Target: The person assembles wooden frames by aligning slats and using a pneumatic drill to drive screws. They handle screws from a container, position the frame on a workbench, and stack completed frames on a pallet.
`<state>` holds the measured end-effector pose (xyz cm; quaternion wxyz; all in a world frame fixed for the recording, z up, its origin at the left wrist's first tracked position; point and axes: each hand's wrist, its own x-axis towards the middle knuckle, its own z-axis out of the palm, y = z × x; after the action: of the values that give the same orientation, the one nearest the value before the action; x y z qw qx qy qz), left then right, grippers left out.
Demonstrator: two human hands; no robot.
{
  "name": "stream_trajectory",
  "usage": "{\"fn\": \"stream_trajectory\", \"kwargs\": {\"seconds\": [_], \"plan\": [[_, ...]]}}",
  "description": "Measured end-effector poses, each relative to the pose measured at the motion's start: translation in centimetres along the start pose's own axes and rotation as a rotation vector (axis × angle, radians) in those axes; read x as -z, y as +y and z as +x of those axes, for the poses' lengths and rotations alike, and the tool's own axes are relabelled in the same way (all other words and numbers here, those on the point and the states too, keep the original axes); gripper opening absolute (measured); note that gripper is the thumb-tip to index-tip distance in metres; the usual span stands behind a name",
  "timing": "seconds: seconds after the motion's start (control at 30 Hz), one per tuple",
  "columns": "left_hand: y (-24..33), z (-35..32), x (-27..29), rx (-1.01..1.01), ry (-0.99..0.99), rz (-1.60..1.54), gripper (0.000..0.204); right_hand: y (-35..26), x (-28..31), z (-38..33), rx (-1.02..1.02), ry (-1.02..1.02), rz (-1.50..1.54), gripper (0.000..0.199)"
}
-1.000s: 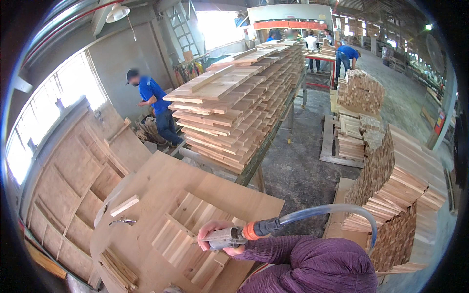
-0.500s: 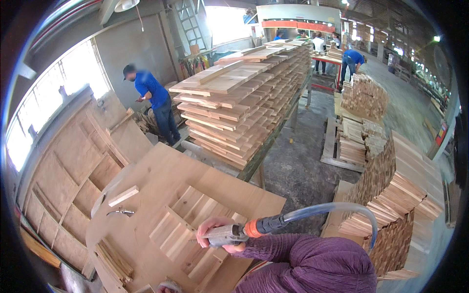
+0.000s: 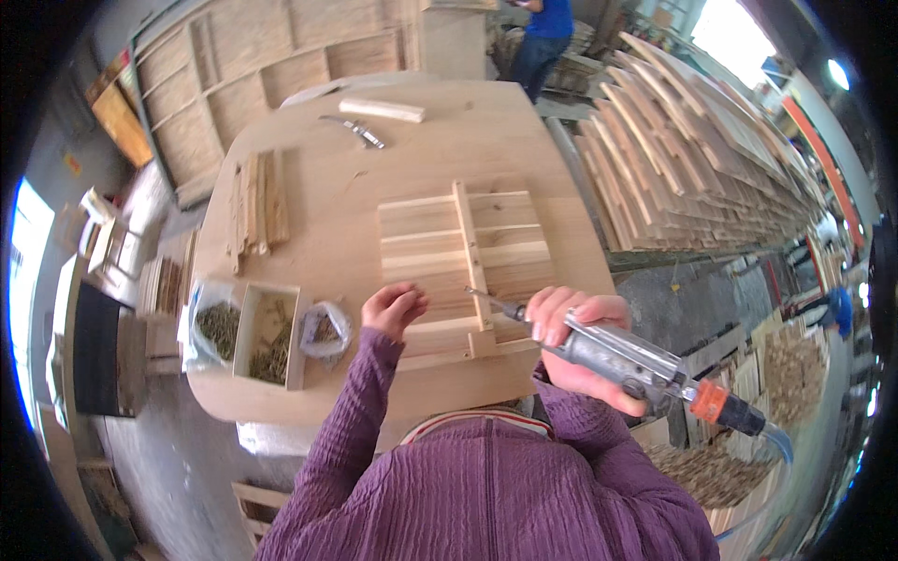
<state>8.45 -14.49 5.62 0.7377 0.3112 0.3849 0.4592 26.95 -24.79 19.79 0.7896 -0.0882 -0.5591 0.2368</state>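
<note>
My right hand (image 3: 585,341) grips a silver air screwdriver (image 3: 631,360) with an orange collar and a clear hose at its rear. Its thin bit points left, close to a narrow wooden batten (image 3: 470,248) that lies across a slatted wooden panel (image 3: 421,252). Small dark spots dot the batten along its length. My left hand (image 3: 393,309) hovers by the panel's left edge, thumb and fingertips pinched together; whatever they hold is too small to make out. Left of it are a bag of small pieces (image 3: 325,332) and an open box of screws (image 3: 271,341).
A second bag (image 3: 220,327) stands left of the box. Wooden strips (image 3: 260,206), an air blow gun (image 3: 360,131) and a white wood block (image 3: 382,109) lie farther back on the table (image 3: 327,187). Tall board stacks (image 3: 673,159) rise at right; a person in blue (image 3: 545,37) stands behind.
My view has swung left and down over the table. My left hand has come up from the lower edge to beside the panel. The screwdriver stays in my right hand, its bit now beside the batten.
</note>
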Motion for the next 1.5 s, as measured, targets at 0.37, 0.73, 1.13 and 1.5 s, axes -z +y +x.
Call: {"fn": "stream_trajectory", "kwargs": {"seconds": [0.37,0.73,1.13,1.5], "plan": [[-1.9,1.3,-2.6,-0.033,-0.045,0.006,0.012,2.3,0.0,0.1,-0.087,-0.005,0.010,0.094],[-3.0,2.7,-3.0,-0.066,-0.020,0.035,0.013,4.9,1.8,-0.2,-0.162,-0.024,0.005,0.093],[-2.3,11.1,-6.9,0.089,-0.248,0.032,0.041,14.0,7.8,2.6,-0.260,0.129,-0.102,0.094],[-1.8,24.6,-8.8,0.236,-0.267,0.048,0.051,26.3,13.2,10.9,-0.322,0.144,-0.210,0.068]]}}
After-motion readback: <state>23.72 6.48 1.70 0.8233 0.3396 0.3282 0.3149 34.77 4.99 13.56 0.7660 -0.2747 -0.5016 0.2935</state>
